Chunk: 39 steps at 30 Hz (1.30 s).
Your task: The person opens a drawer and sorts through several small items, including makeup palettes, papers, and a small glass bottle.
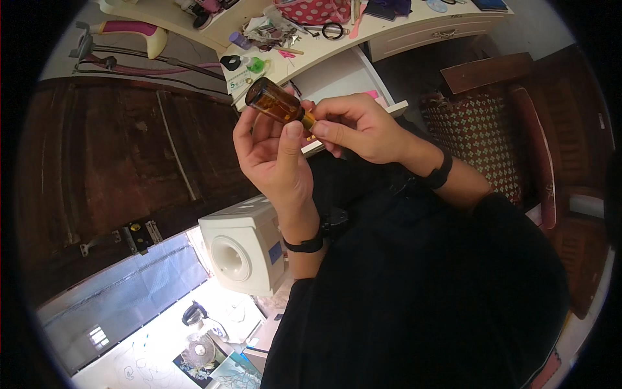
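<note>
A small amber glass bottle (272, 100) is tilted in front of me, its base toward the upper left. My left hand (278, 159) is closed around it, thumb along its near side. At the lower right end of the bottle is a gold cap (309, 120), which my right hand (372, 133) pinches between thumb and fingers. Whether the cap is loose or tight does not show. Just beyond both hands is a pulled-out white drawer (337, 71), with something pink (372, 94) near its front; my hands hide part of it.
The white dresser top (395, 42) carries a pink polka-dot bag (314, 10), a black ring-shaped band (332, 31), a purple-capped container (240, 41) and a green bottle (254, 64). A wooden chair (492, 74) with patterned cloth stands right; a dark wooden door (129, 149) is left, a white washing machine (259, 227) lower left.
</note>
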Tool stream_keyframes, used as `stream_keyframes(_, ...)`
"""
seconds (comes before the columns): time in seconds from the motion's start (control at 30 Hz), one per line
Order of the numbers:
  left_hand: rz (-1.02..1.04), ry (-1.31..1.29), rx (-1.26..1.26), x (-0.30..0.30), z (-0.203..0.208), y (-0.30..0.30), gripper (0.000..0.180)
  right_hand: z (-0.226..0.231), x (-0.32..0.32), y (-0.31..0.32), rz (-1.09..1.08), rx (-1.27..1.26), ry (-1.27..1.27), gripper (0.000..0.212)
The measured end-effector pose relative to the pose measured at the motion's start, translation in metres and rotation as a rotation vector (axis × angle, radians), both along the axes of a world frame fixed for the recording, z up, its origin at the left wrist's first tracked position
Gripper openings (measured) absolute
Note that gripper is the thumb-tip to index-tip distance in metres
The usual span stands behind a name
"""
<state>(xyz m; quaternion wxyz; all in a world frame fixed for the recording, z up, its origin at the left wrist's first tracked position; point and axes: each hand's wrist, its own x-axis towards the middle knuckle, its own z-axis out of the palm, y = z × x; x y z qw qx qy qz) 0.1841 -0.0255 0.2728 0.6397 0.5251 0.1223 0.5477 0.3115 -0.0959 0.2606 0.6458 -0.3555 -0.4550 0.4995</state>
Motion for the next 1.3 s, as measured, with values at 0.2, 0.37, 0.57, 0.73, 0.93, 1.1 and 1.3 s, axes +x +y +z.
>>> stream_keyframes(0.2,-0.026,0.000,0.009,-0.0013,0.0011,0.0009,0.050,-0.0021,-0.0012,0.0014,0.015,0.007,0.012,0.021)
stream_keyframes(0.37,-0.005,0.005,0.011,-0.0008,0.0012,0.0011,0.049,-0.0025,-0.0011,0.0015,0.034,0.021,0.013,0.021)
stream_keyframes(0.57,-0.008,-0.001,0.013,-0.0009,-0.0007,0.0015,0.049,-0.0030,-0.0008,0.0024,0.067,-0.005,0.030,0.021)
stream_keyframes(0.73,-0.009,0.018,0.014,-0.0003,-0.0033,0.0022,0.050,-0.0026,0.0014,0.0009,0.087,-0.033,0.033,0.020)
stream_keyframes(0.93,-0.016,0.006,0.003,0.0013,-0.0019,0.0000,0.049,-0.0026,0.0001,0.0000,0.066,-0.030,0.012,0.021)
stream_keyframes(1.1,-0.005,0.006,-0.009,0.0015,-0.0014,-0.0002,0.049,-0.0019,-0.0009,-0.0004,0.058,-0.020,0.019,0.021)
stream_keyframes(1.3,-0.004,0.000,-0.002,0.0010,-0.0034,0.0005,0.049,-0.0019,0.0016,-0.0003,0.060,-0.027,-0.049,0.022)
